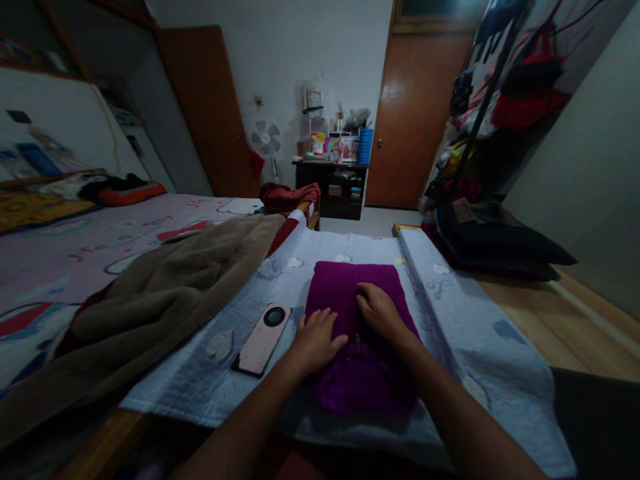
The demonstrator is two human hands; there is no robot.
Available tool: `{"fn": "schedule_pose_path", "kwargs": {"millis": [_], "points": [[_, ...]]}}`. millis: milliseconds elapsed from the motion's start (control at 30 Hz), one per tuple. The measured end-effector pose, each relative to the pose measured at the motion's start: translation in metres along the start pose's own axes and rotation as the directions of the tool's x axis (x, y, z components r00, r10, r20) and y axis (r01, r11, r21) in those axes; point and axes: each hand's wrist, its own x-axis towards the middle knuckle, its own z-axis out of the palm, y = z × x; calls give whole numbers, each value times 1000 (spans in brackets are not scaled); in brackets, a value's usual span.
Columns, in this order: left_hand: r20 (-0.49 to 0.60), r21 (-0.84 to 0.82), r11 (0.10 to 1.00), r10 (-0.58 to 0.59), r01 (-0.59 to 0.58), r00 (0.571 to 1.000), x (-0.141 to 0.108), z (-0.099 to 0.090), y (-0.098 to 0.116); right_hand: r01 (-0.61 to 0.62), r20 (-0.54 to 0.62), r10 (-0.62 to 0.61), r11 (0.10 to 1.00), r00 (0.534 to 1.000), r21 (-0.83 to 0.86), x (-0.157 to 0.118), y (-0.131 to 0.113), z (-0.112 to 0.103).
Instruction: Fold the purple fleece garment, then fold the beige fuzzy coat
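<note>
A purple garment (365, 387), folded into a rectangle with a zipper down its middle, lies on the light blue patterned cloth (340, 247). My left hand (317, 340) rests on its left edge, palm down, with the fingers spread and the thumb pointing right. On the upper middle, near the zipper line, is my right hand (379, 310), its fingers curled together against the fabric; whether they pinch any of it is hidden. The zipper pull shows between the two hands. Just left of my left hand, a pink phone (263, 339) with a round black camera lies face down.
A brown blanket (190, 287) lies along the left, beside a pink patterned bed (125, 233). Dark folded items (495, 233) sit on a wooden board (575, 320) at the right. Farther back are a fan (267, 139), a black cabinet (327, 190) and a door (415, 120).
</note>
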Motion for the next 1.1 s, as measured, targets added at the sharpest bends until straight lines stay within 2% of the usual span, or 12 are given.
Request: {"fn": "schedule_pose_path", "kwargs": {"millis": [67, 167, 267, 367, 433, 567, 667, 867, 1000, 1067, 1100], "points": [[-116, -5, 1000, 4, -4, 993, 21, -14, 5, 4, -71, -5, 1000, 997, -26, 17, 4, -3], [-248, 6, 1000, 16, -15, 969, 67, -23, 18, 9, -95, -21, 993, 995, -121, 44, 7, -2], [-306, 5, 1000, 4, -3, 952, 111, -21, 31, -84, -81, 68, 974, 994, -212, 68, 8, 4], [-319, -14, 998, -62, 61, 946, 138, -6, 34, -211, -85, 196, 944, 977, -255, 78, 16, 13], [-310, -2, 997, -75, 78, 948, 144, 9, 30, -248, -70, 238, 931, 969, -266, 75, 23, 21], [-324, 20, 992, -109, 122, 940, 142, 34, 20, -230, -66, 220, 927, 973, -296, 61, 36, 36], [-309, 3, 984, -167, 176, 936, 140, 39, 17, -251, -85, 237, 922, 968, -296, 56, 40, 41], [-315, -8, 984, -171, 177, 934, 142, 41, 17, -345, -92, 333, 901, 939, -264, 59, 40, 41], [-341, 5, 983, -170, 182, 925, 141, 46, 16, -376, -164, 348, 905, 923, -200, 58, 41, 42], [-356, 15, 984, -162, 179, 921, 141, 48, 16, -355, -260, 311, 925, 914, -139, 57, 46, 40], [-359, 18, 984, -158, 176, 920, 141, 48, 16, -347, -332, 297, 932, 895, -101, 56, 49, 37]]}}
